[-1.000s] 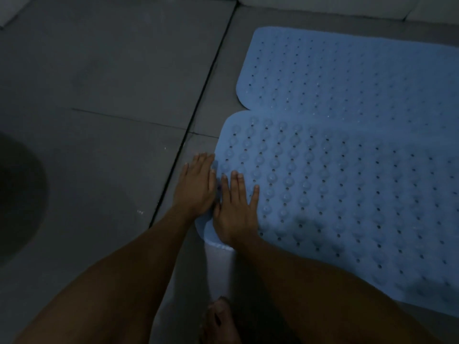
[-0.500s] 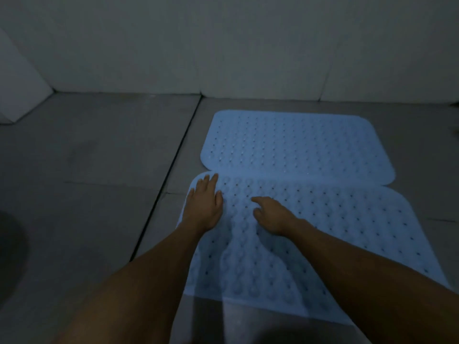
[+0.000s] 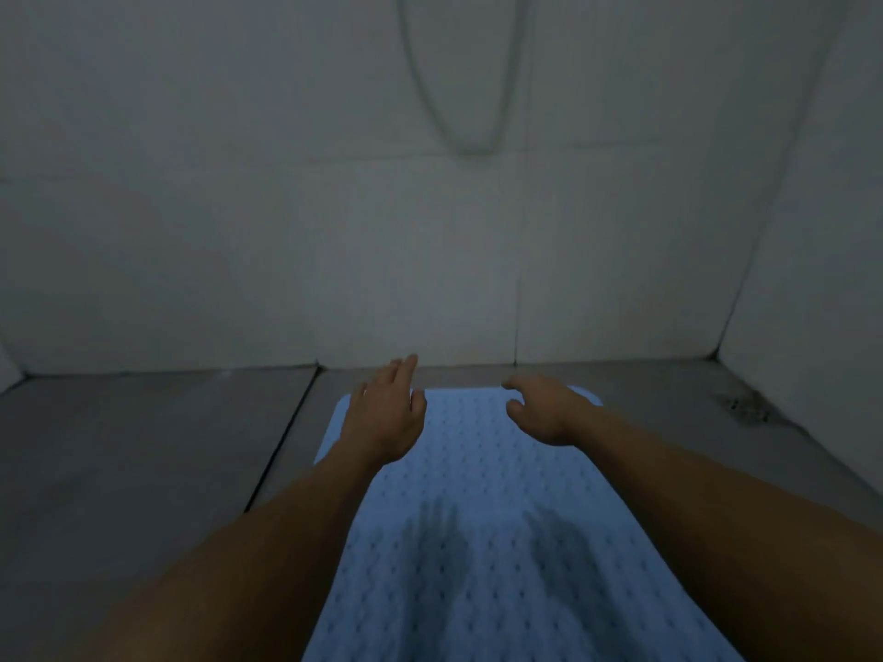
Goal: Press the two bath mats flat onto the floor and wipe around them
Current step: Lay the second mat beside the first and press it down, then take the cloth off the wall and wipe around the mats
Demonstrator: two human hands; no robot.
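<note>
Both my arms were out over the blue bath mat (image 3: 482, 542), hands raised above its far end, near the wall (image 3: 334, 231). My left hand (image 3: 384, 415) was flat, fingers straight and together, holding nothing. My right hand (image 3: 544, 413) had its fingers loosely curled, also empty. Hand shadows fell on the mat closer to me, so I judged neither palm was touching it. The mats lay on the grey floor (image 3: 143, 446); in the dim light I couldn't make out the seam between the two. To press well, I reckoned: land both palms flat at the far corners, push down firmly, then work outward so no edge lifts. A floor drain (image 3: 748, 408) sat off right.
</note>
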